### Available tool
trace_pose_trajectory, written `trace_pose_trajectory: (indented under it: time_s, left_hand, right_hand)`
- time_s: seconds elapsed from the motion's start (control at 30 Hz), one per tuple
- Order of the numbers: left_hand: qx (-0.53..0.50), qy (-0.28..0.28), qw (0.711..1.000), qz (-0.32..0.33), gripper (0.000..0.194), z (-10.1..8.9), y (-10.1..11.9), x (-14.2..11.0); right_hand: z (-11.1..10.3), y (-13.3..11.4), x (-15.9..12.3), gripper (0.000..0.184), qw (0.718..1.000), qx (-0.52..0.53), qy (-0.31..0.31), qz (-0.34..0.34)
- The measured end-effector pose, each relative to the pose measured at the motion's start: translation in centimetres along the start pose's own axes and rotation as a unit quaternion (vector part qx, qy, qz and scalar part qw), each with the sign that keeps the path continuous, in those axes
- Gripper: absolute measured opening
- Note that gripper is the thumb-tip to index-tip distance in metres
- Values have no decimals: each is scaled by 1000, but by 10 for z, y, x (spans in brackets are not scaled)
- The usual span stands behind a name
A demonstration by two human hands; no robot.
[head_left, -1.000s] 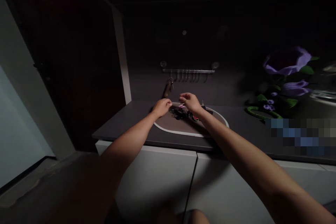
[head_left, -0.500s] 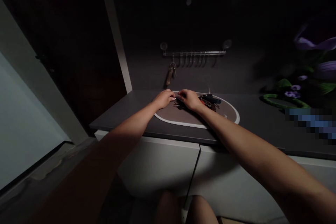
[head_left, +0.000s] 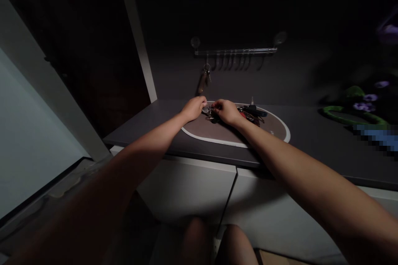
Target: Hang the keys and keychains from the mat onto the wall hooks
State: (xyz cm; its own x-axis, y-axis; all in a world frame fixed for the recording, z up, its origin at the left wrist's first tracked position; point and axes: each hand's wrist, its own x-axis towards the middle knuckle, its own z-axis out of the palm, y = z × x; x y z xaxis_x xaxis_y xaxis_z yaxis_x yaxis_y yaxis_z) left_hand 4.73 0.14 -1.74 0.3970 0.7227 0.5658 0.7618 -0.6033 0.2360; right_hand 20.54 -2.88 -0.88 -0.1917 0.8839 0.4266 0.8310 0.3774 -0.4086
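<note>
My left hand [head_left: 193, 108] is closed in a pinch at the left side of a small bunch of keys [head_left: 212, 118], where a round, shiny piece shows by the fingertips. From the other side my right hand [head_left: 227, 112] pinches the same bunch, its fingers curled and partly hiding it. Both hands are low over a brown oval mat [head_left: 217, 133] with a white rim. Just right of my right hand lies a heap of more keys and fobs [head_left: 253, 112], dark with a bit of red.
A clear rail [head_left: 236, 51] with several hooks is on the dark wall behind. From its left end hangs a key set with a brown fob [head_left: 203, 80]. Purple flowers [head_left: 365, 105] stand on the dark countertop [head_left: 311, 145] at the right. White cabinet doors [head_left: 192, 186] are below.
The camera view has tilted slightly, so the rail appears higher. A round shiny piece now shows by my left fingertips. Both hands stay close together at the keys.
</note>
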Motion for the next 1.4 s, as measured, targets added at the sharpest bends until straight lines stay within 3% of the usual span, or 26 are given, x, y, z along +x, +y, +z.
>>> trace_pose_trajectory:
  time_s: [0.3, 0.47, 0.77, 1.1, 1.4]
  left_hand:
    - [-120, 83, 989, -12, 13, 0, 2, 3]
    - [-153, 107, 982, 0, 13, 0, 2, 4]
    - [-186, 127, 974, 7, 11, -4, 8, 3]
    - [-159, 146, 976, 32, 13, -6, 13, 1]
    - [-104, 126, 986, 40, 20, -10, 20, -2]
  right_hand:
    - [2, 4, 2, 22, 998, 48, 16, -30]
    - [3, 3, 4, 21, 989, 134, 50, -34]
    - [8, 3, 8, 16, 917, 399, 19, 7]
    - [3, 1, 5, 26, 903, 429, 21, -11]
    - [3, 4, 8, 21, 907, 412, 70, -51]
